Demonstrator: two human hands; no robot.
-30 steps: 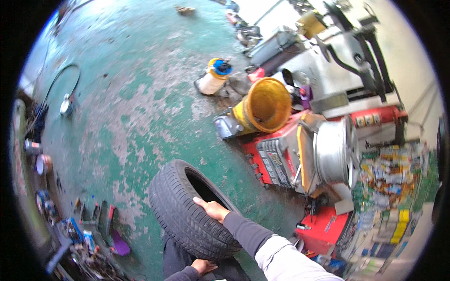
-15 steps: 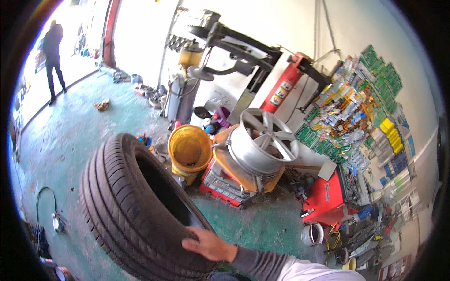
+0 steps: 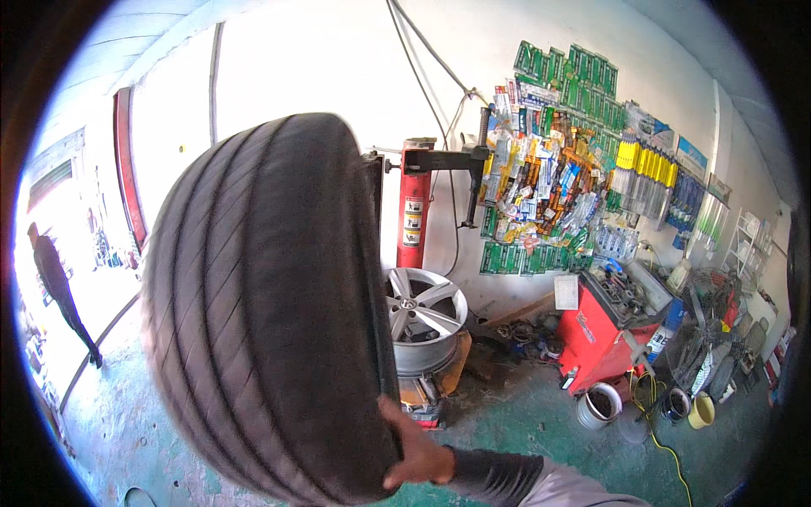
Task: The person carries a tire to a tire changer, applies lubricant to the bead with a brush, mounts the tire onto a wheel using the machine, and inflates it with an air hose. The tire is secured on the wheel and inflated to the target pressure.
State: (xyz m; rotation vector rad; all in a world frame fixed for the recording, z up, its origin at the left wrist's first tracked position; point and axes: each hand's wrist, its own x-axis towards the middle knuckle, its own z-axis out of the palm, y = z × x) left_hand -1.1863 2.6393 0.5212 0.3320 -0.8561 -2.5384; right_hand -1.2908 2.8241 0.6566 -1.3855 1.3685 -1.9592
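Observation:
A large black tyre stands upright in front of me, lifted high enough to cover much of the left half of the view. My right hand grips its lower right edge, the fingers by the inner rim and the thumb side against the sidewall. My left hand does not show. Behind the tyre, a silver spoked alloy wheel lies on the turntable of a tyre changer with a red column and a black arm. The tyre hides the wheel's left edge and much of the machine.
A red cabinet with tools on top stands to the right, with a white bucket and a yellow cable by it. Packaged goods hang on the wall. At the far left, a person stands near the bright doorway.
The tyre has been raised and turned more upright, now covering the yellow bucket and part of the machine. My right hand stays on its edge. The view has tilted up and swung right.

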